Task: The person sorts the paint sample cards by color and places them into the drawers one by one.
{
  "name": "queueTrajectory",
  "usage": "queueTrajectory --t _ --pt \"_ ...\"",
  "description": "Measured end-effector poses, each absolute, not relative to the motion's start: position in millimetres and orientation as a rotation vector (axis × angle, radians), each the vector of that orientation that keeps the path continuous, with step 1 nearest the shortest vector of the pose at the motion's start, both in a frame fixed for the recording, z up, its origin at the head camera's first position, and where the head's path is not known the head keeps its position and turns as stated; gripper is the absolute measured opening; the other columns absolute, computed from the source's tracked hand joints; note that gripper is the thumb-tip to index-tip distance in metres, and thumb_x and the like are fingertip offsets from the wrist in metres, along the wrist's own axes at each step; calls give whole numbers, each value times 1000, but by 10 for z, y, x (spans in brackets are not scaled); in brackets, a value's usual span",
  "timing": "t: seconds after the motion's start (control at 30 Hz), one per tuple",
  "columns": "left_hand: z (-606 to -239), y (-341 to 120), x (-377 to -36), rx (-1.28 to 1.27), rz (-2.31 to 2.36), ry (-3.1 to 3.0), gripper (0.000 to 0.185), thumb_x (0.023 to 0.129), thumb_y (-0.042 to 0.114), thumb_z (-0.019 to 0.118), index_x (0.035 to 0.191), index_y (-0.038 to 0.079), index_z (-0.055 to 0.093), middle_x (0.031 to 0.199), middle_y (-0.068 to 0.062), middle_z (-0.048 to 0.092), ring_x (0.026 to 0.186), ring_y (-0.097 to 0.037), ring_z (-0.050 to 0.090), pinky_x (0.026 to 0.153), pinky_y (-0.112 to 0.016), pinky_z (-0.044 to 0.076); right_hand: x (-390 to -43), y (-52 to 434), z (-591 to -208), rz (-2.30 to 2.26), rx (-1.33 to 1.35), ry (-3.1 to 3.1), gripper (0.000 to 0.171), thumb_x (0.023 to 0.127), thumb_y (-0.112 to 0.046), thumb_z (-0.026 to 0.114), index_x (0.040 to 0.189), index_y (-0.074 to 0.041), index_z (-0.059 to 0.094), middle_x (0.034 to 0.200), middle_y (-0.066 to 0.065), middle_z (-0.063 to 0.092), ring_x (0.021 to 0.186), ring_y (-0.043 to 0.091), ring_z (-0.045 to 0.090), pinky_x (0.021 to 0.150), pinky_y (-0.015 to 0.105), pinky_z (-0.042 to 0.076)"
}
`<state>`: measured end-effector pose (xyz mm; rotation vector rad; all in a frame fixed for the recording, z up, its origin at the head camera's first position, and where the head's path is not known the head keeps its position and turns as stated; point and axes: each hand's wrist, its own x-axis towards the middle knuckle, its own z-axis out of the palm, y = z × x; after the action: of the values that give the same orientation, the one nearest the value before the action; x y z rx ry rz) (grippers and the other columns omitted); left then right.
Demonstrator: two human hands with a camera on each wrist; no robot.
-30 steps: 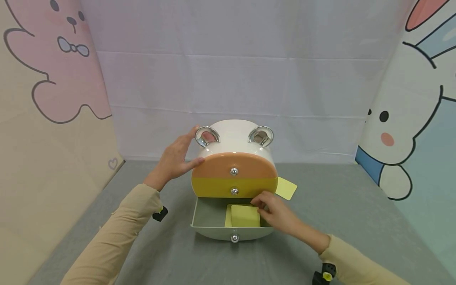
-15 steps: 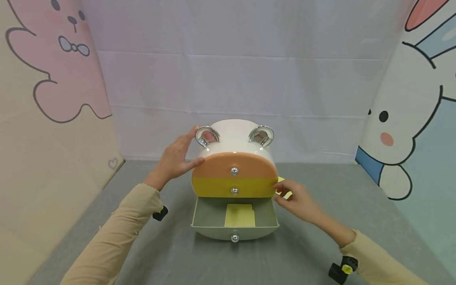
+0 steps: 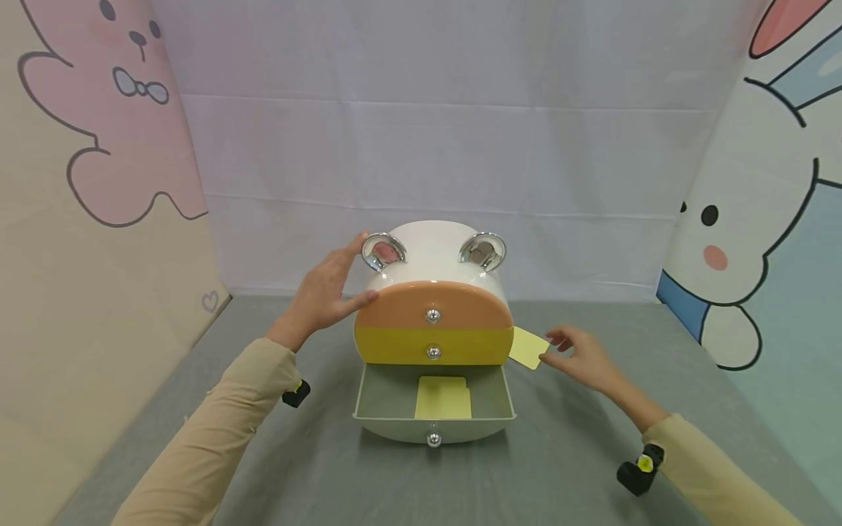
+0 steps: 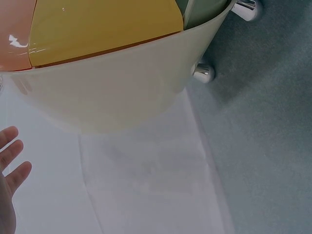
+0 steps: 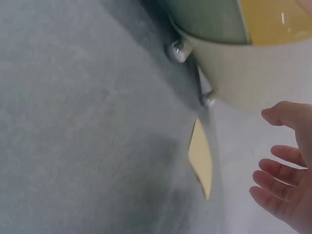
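A small white chest (image 3: 430, 252) with chrome ears has an orange top drawer front (image 3: 395, 310) and a yellow one below (image 3: 395, 347). Its lowest, grey-green drawer (image 3: 388, 391) is pulled out. Inside lie yellow sticky notes (image 3: 442, 398), slightly offset from one another. My left hand (image 3: 322, 288) rests against the chest's left side, thumb at the orange front's edge. Another yellow sticky note (image 3: 528, 347) lies on the table at the chest's right. My right hand (image 3: 582, 358) has its fingertips right at that note's outer edge; the right wrist view shows its fingers (image 5: 280, 178) spread and holding nothing.
The grey cloth-covered table (image 3: 316, 467) extends around the chest. A white curtain (image 3: 427, 146) hangs behind it, with printed cartoon panels at both sides. Short chrome feet (image 5: 179, 50) raise the chest off the cloth.
My right hand has let go of a sticky note in the drawer and moved right, past the chest's side, to the note on the table. The left hand has stayed in place.
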<state>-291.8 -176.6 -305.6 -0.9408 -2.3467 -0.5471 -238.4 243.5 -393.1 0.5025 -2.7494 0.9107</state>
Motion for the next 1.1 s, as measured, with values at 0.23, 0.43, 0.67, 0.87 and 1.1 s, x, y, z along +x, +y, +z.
queueTrajectory --t 0.23,0.43,0.67,0.87,1.1 --pt "-3057 -1768 -2918 -946 -551 -2337 89 80 72 36 146 15 17 138 -13 40 113 -32 46 86 -50 42 -2570 2539 -4160 924 439 -2853 50 79 -21 69 114 11 53 106 26 56 94 38 54 76 48 46" --pt "-3054 -1765 -2911 -939 -560 -2352 89 80 72 35 147 15 16 140 -12 38 114 -31 46 88 -50 42 -2777 2579 -4361 989 406 -2890 58 79 -22 68 119 15 47 113 30 51 101 43 50 81 52 42" --pt "-3054 -1757 -2911 -943 -552 -2342 89 80 72 35 147 15 17 139 -12 39 112 -31 47 85 -50 43 -2940 2612 -4512 938 452 -2867 54 77 -19 70 112 18 51 105 32 54 94 42 52 80 51 42" --pt "-3060 -1755 -2922 -947 -558 -2334 89 80 72 35 146 15 17 139 -12 39 112 -31 47 84 -50 43 -3009 2622 -4558 872 477 -2870 31 74 -19 74 84 6 59 76 14 54 71 24 44 63 37 35" --pt "-3067 -1762 -2935 -932 -558 -2337 89 80 73 34 147 16 17 138 -11 40 112 -31 47 83 -50 44 -3052 2594 -4557 846 528 -2857 26 69 -15 77 74 1 57 62 3 44 59 14 34 55 28 28"
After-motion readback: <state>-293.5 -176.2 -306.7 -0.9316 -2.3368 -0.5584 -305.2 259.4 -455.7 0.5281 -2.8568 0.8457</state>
